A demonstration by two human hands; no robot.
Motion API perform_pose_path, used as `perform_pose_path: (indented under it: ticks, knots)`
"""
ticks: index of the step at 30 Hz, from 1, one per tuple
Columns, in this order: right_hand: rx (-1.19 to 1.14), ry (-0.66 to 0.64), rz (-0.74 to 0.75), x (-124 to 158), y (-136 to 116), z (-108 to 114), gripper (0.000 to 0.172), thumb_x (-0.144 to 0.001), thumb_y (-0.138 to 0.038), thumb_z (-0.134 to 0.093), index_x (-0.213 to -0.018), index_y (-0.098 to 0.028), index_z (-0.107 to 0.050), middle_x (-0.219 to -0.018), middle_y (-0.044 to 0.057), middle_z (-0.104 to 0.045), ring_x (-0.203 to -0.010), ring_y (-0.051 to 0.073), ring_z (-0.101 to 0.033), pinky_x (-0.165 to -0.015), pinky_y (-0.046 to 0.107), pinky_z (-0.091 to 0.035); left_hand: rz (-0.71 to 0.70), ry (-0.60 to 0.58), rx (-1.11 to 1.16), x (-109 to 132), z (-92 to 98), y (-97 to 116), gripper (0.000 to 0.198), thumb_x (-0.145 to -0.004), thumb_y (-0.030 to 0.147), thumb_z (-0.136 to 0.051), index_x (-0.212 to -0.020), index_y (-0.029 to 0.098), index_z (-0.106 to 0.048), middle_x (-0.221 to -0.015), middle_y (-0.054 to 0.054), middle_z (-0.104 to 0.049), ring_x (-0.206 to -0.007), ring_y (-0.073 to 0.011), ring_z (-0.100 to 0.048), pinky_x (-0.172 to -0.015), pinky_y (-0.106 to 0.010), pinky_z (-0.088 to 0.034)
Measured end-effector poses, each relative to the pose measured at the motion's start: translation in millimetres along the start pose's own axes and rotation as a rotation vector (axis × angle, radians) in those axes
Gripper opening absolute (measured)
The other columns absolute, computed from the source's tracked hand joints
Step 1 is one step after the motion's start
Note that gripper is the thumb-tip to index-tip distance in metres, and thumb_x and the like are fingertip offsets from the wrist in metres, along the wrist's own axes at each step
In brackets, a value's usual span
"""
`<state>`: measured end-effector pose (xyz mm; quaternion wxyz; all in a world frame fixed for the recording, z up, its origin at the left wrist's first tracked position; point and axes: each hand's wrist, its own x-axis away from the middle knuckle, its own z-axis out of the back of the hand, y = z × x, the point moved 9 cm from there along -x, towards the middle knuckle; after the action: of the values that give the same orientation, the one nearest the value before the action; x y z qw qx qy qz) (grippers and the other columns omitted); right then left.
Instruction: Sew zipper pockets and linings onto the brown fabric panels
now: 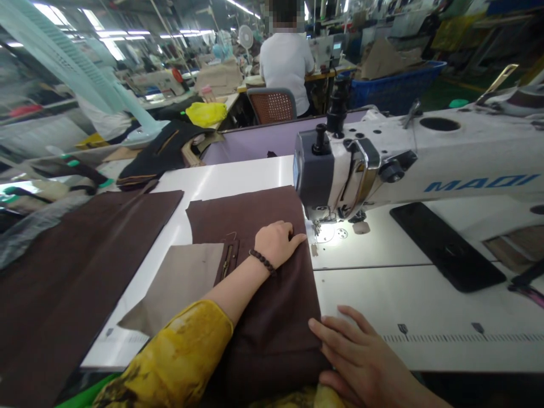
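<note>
1. The left hand (276, 245) lies palm-down on the brown cloth (289, 289), its grip released.
2. The right hand (361, 348), its grip unclenched, touches the cloth's right edge.
3. The cloth lies on the white worktop (374, 300), beside the sewing machine (459, 150).

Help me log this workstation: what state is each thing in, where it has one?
Middle brown fabric: lying mostly flat
Left hand: open, resting on that fabric
Right hand: open, at the fabric's right edge
Zipper: open or closed, cannot tell
Sewing machine: needle area lit; whether running, cannot tell
Phone: lying flat, no lit screen showing
Blue bin: holding tan pieces
</note>
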<state>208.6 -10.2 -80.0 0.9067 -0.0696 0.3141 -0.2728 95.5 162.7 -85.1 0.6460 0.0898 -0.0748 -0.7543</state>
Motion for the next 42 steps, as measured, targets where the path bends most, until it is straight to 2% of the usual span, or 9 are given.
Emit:
perform_pose_path:
  ticks: [4, 8, 11, 13, 16, 21, 30, 35, 42]
  knots:
    - [0.048, -0.038, 0.067, -6, -4, 7, 0.028, -0.09, -0.033, -0.038, -0.078, -0.018, -0.058, -0.106, -0.003, -0.062, -0.092, 0.015, -0.051, -0.1, 0.032, -0.021, -0.021, 0.001, 0.042, 1, 1.6, -3, 0.033, -0.083, 0.042, -0.047, -0.065, 0.016, -0.057, -0.075, -0.006, -0.06, -0.072, -0.0227, -0.057, -0.058, -0.029, -0.039]
    - [-0.018, -0.135, 0.238, -11, -17, 19, 0.02, -0.086, -0.036, -0.047, -0.082, -0.021, -0.059, -0.101, -0.007, -0.064, -0.088, 0.015, -0.053, -0.097, 0.031, -0.027, -0.167, -0.077, 0.177, 15, 3.8, -1, 0.019, -0.084, 0.026, -0.049, -0.07, 0.017, -0.059, -0.076, 0.0, -0.062, -0.073, -0.014, -0.058, -0.065, -0.022, -0.041]
    - [-0.141, -0.193, 0.116, -22, -4, 29, 0.022, -0.09, -0.025, -0.038, -0.088, -0.019, -0.059, -0.091, 0.0, -0.065, -0.081, 0.013, -0.054, -0.089, 0.03, -0.035, -0.236, -0.106, 0.27, 26, 5.3, -2, 0.011, -0.083, 0.018, -0.051, -0.075, 0.018, -0.059, -0.078, 0.002, -0.062, -0.074, -0.0107, -0.057, -0.068, -0.019, -0.041]
    - [-0.083, -0.183, -0.014, -34, 14, 31, 0.027, -0.09, -0.02, -0.033, -0.094, -0.015, -0.059, -0.086, 0.006, -0.062, -0.077, 0.016, -0.053, -0.079, 0.032, -0.039, -0.238, -0.097, 0.307, 29, 5.0, -3, 0.007, -0.081, 0.015, -0.053, -0.077, 0.017, -0.059, -0.078, 0.002, -0.061, -0.073, -0.0113, -0.056, -0.068, -0.02, -0.041]
    - [0.14, -0.233, -0.087, -56, 38, 17, 0.03, -0.088, -0.024, -0.038, -0.111, -0.014, -0.054, -0.084, 0.01, -0.058, -0.075, 0.021, -0.05, -0.067, 0.035, -0.04, -0.227, -0.066, 0.34, 30, 3.8, -5, 0.003, -0.078, 0.015, -0.057, -0.076, 0.017, -0.057, -0.076, 0.001, -0.059, -0.072, -0.0128, -0.055, -0.067, -0.022, -0.041]
    - [0.345, -0.401, -0.099, -73, 63, -19, 0.04, -0.083, -0.035, -0.051, -0.119, -0.018, -0.049, -0.094, 0.011, -0.055, -0.079, 0.022, -0.048, -0.069, 0.035, -0.035, -0.244, -0.055, 0.32, 30, 3.7, -2, 0.007, -0.08, 0.017, -0.054, -0.074, 0.017, -0.056, -0.075, 0.0, -0.056, -0.07, -0.0129, -0.054, -0.064, -0.023, -0.041]
    - [0.194, -0.36, -0.08, -56, 67, 0, 0.034, -0.09, -0.03, -0.034, -0.11, -0.013, -0.055, -0.077, 0.006, -0.052, -0.071, 0.018, -0.044, -0.066, 0.033, -0.031, -0.24, -0.1, 0.313, 29, 1.0, -3, 0.007, -0.082, 0.017, -0.051, -0.076, 0.018, -0.054, -0.079, 0.0, -0.056, -0.074, -0.0136, -0.054, -0.066, -0.022, -0.041]
    - [0.214, -0.339, -0.094, -69, 68, -9, 0.041, -0.088, -0.036, -0.038, -0.12, -0.012, -0.047, -0.082, 0.009, -0.052, -0.073, 0.021, -0.044, -0.066, 0.034, -0.032, -0.255, -0.082, 0.299, 29, 0.2, -3, 0.006, -0.082, 0.018, -0.051, -0.076, 0.017, -0.053, -0.078, 0.0, -0.055, -0.071, -0.0133, -0.053, -0.065, -0.022, -0.04]
    - [0.146, -0.376, 0.0, -64, 59, -10, 0.031, -0.09, -0.026, -0.037, -0.112, -0.009, -0.052, -0.079, 0.007, -0.053, -0.07, 0.018, -0.045, -0.066, 0.034, -0.032, -0.262, -0.087, 0.313, 31, -0.8, 1, 0.006, -0.082, 0.018, -0.053, -0.075, 0.017, -0.053, -0.077, 0.001, -0.055, -0.071, -0.0129, -0.053, -0.065, -0.022, -0.04]
